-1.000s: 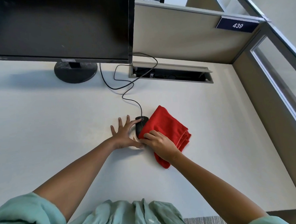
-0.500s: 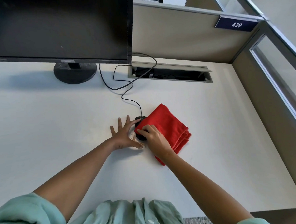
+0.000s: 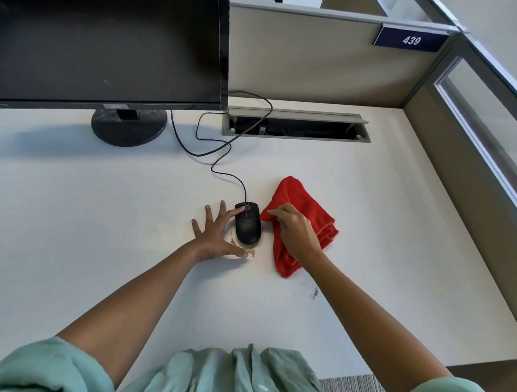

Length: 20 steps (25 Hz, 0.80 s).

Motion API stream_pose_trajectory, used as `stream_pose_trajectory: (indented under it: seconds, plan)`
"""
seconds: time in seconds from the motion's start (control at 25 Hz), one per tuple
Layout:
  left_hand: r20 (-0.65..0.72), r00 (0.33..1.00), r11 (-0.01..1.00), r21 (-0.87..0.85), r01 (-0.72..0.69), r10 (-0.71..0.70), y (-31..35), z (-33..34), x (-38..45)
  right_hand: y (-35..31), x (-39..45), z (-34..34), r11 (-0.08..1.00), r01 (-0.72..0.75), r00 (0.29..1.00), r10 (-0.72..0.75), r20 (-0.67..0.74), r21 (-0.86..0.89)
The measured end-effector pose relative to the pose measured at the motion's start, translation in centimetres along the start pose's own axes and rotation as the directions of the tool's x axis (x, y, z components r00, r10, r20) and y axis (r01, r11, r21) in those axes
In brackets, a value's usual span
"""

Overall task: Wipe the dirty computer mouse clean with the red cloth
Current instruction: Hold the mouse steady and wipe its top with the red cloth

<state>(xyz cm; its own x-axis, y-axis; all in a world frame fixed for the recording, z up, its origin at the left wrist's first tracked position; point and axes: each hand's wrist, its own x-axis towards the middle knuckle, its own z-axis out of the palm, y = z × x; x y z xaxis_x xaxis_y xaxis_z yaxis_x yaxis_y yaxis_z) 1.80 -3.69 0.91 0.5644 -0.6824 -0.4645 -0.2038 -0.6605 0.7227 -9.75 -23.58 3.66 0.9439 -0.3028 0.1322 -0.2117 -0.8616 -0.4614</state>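
A black wired computer mouse (image 3: 248, 224) lies on the white desk (image 3: 88, 222), fully uncovered. My left hand (image 3: 216, 234) rests flat beside it with fingers spread, the index finger touching the mouse's front left and the thumb below it. My right hand (image 3: 295, 230) grips the bunched red cloth (image 3: 308, 205) just right of the mouse, apart from it. Brown crumbs (image 3: 249, 251) lie on the desk by my left thumb and along the mouse's left side.
A black monitor (image 3: 99, 48) on a round stand (image 3: 129, 127) stands at the back left. The mouse cable (image 3: 219, 165) loops back to an open cable tray (image 3: 295, 126). Beige partition walls close the back and right. More crumbs (image 3: 314, 293) lie near my right forearm.
My right hand has pulled the red cloth to the right off the mouse, so the whole mouse now shows. Crumbs have appeared on the desk. My left hand has stayed in place.
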Motion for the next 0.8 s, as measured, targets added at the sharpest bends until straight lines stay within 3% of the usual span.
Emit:
stream_pose_trajectory:
  seconds: [0.12,0.32,0.52,0.72,0.8]
  plan:
    - [0.0,1.0,1.0,0.02,-0.001,0.001,-0.1,0.0,0.0,-2.1,1.3,1.1,0.993,-0.095,0.995,0.097,-0.024,0.069]
    - [-0.024,1.0,1.0,0.028,0.0,0.001,-0.5,0.3,0.4,-2.9,-0.9,2.4,0.97,-0.237,0.97,0.239,0.049,-0.05]
    - [-0.046,0.999,1.0,-0.003,0.018,-0.018,-0.6,0.6,0.8,-1.6,-3.9,1.6,0.978,-0.04,0.992,0.063,0.111,-0.203]
    - [-0.03,1.0,1.0,0.006,0.005,-0.005,-0.6,0.5,0.8,-1.6,-3.6,1.6,0.986,-0.082,0.985,0.059,-0.163,-0.144]
    - [-0.029,1.0,1.0,-0.007,0.004,-0.004,-0.6,0.4,0.7,-1.5,-4.0,2.3,0.977,0.018,0.99,-0.047,-0.134,-0.211]
